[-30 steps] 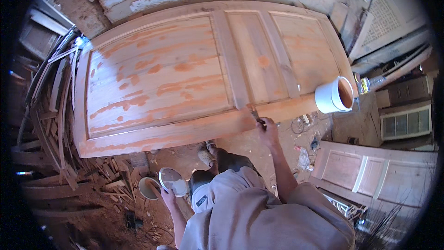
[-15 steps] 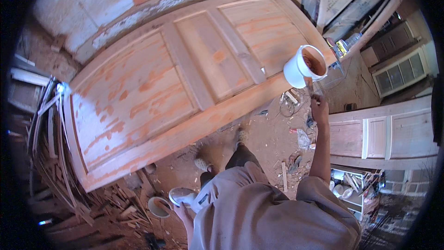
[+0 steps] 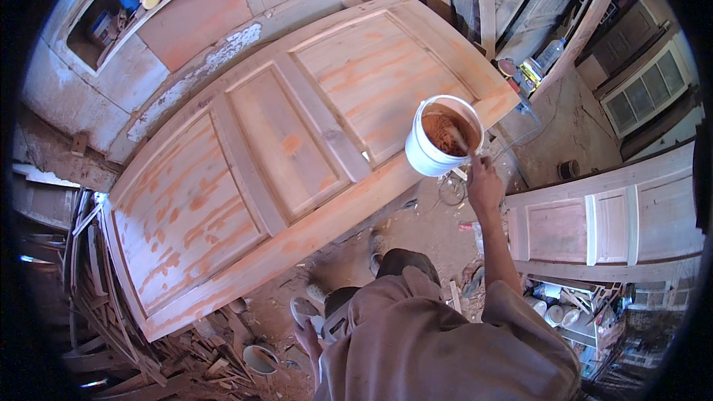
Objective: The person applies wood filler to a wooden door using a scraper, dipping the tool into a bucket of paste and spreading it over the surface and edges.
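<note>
A white bucket (image 3: 425, 150) of reddish-brown paste (image 3: 444, 131) sits at the near right edge of a large panelled wooden door (image 3: 245, 241). My right hand (image 3: 484, 184) is closed round a slim, flat-ended tool (image 3: 462, 142) whose end dips into the paste; its exact kind is unclear. Low on the left, my left hand (image 3: 307, 338) grips a pale, rounded, lid-like object (image 3: 304, 310), partly hidden by my clothing. Orange-brown smears mark the door's panels, most thickly on the left one.
Scrap wood (image 3: 215, 341) and a round container (image 3: 260, 359) lie below the door's left end. A second panelled door (image 3: 557, 230) stands on the right, above a cluttered shelf (image 3: 579, 330). Bottles (image 3: 548, 56) stand past the door's far right corner. Debris covers the floor.
My view has shifted, bringing a wall shelf into sight at the upper left. The tool's end has gone from the bucket's rim down into the paste. My left hand still grips the pale object.
</note>
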A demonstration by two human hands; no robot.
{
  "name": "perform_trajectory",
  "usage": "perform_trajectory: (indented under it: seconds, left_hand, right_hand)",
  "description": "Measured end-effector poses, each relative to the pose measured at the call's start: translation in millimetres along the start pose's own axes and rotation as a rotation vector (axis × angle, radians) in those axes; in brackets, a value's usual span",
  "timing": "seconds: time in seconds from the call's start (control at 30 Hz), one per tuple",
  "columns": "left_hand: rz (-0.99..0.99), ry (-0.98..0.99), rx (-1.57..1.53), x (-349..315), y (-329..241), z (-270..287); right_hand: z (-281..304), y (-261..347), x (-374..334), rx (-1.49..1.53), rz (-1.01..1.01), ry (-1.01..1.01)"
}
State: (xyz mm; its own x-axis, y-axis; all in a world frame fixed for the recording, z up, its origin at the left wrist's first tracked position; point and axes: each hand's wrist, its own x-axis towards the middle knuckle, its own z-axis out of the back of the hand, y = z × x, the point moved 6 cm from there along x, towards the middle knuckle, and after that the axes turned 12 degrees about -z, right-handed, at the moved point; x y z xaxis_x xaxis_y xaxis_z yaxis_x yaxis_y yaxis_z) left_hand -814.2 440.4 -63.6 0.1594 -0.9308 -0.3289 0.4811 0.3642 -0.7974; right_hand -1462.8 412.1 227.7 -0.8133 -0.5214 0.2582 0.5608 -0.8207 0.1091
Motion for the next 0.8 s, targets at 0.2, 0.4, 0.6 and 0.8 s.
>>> perform_trajectory:
  seconds: [0.2,0.4,0.6,0.8]
  left_hand:
    - [-0.080,0.009,0.141,-20,-63,-13]
    - [-0.123,0.157,0.143,2,-55,-4]
    - [-0.077,0.150,0.329,14,-99,9]
    - [-0.102,0.139,0.462,-4,-162,-10]
  right_hand:
    - [18,17,-3,0.469,-0.045,0.046]
    - [-48,50,-85,0.861,0.122,0.537]
    - [-225,58,-179,1.101,0.009,0.952]
    - [-231,95,-171,1.121,-0.071,0.854]
